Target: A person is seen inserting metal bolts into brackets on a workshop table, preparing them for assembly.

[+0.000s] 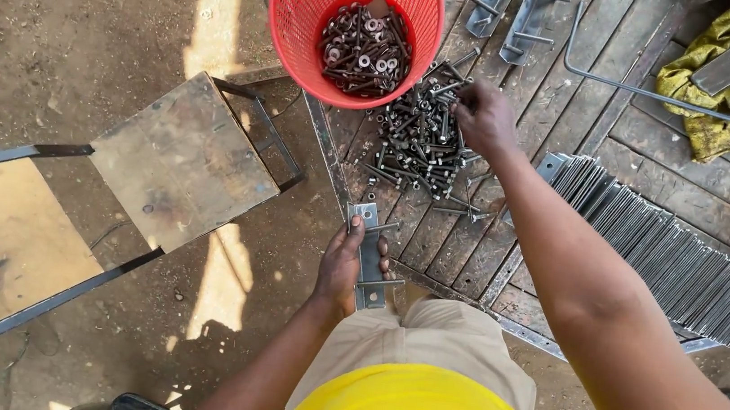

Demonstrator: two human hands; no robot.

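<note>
Here the left hand (342, 270) grips a flat metal bracket (370, 255) steady at the wooden platform's (574, 109) near edge, while the right hand (483, 116) pinches into the bolt pile (417, 143) beside the red basket (313, 10)

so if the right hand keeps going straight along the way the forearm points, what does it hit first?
The right hand already rests on the pile of loose bolts. Straight on, up-left, it would likely meet the red basket rim next, though depth is hard to judge.
</note>
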